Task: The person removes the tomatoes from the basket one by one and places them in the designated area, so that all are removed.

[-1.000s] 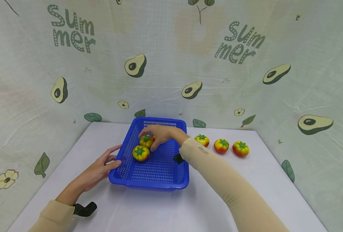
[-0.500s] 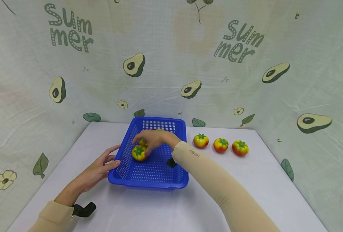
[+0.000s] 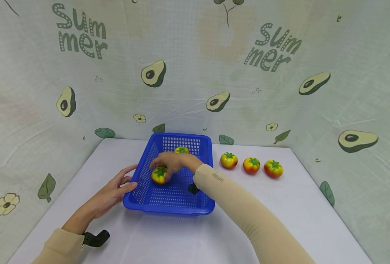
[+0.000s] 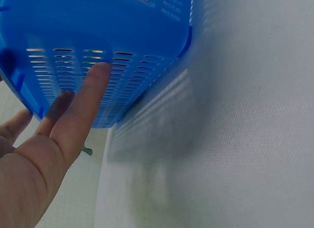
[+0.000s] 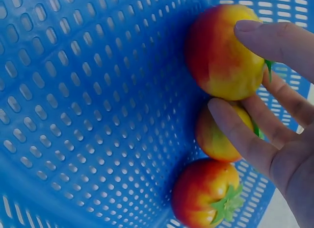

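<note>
A blue plastic basket (image 3: pixel 173 209) with slotted walls stands on the table. My left hand (image 3: pixel 115 189) lies along its left side, the straight fingers touching the outer wall (image 4: pixel 59 66). Inside the basket, my right hand (image 3: pixel 173 161) holds the front tomato (image 3: pixel 158 178), yellow and red with green leaves on top. The right wrist view shows the thumb on one side of this tomato (image 5: pixel 216 56) and fingers on the other. Behind it is a second tomato (image 5: pixel 216 135), mostly hidden by the hand in the head view. A third tomato (image 3: pixel 181 150) sits near the back wall.
On the white table (image 3: pixel 247 220), three more tomatoes stand in a row right of the basket: a near one (image 3: pixel 229 160), a middle one (image 3: pixel 251 165) and a far-right one (image 3: pixel 273 169). A patterned cloth (image 3: pixel 188 80) closes off the back and sides.
My right hand has come forward from the tomato behind onto the front tomato. The tomato near the back wall has come into sight. My left hand has stayed at the basket's side.
</note>
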### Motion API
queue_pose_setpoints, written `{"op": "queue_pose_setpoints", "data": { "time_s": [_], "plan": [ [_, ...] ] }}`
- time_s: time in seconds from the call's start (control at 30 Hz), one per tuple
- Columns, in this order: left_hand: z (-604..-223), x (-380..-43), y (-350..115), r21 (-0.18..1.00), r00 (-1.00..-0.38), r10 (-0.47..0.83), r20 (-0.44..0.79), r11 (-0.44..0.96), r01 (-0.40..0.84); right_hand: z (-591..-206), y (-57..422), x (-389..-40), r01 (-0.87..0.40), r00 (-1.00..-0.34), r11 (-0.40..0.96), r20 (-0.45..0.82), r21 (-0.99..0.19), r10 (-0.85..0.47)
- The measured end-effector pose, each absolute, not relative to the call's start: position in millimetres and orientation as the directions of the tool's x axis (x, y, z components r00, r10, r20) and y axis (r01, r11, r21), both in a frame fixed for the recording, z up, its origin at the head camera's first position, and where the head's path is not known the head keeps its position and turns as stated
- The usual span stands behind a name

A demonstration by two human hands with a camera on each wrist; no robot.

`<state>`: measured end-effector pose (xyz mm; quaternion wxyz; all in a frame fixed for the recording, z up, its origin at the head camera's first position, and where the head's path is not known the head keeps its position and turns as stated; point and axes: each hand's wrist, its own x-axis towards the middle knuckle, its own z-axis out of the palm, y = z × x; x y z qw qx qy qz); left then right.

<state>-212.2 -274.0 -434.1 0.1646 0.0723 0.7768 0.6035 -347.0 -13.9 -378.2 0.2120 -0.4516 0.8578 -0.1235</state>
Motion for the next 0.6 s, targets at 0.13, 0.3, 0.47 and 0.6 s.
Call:
{"op": "queue_pose_setpoints", "data": {
  "time_s": [0.13,0.3,0.47,0.6],
  "plan": [
    [-433,-212,-273,0.962,-0.935,0.315,-0.163,0.262,-0.080,-382,-14,-346,-0.738,-0.502,0.566,-0.261,-0.368,-0.825],
    [-433,-211,-272,0.960,-0.937,0.309,-0.163,0.267,-0.079,-384,-14,-345,-0.733,-0.510,0.578,-0.273,-0.357,-0.816],
    [-434,-211,-272,0.961,-0.936,0.313,-0.161,0.266,-0.076,-383,-12,-345,-0.732,-0.490,0.564,-0.282,-0.381,-0.825],
    [-436,-212,-272,0.961,-0.938,0.307,-0.161,0.265,-0.078,-374,-5,-345,-0.721,-0.491,0.564,-0.278,-0.403,-0.826]
  ]
}}
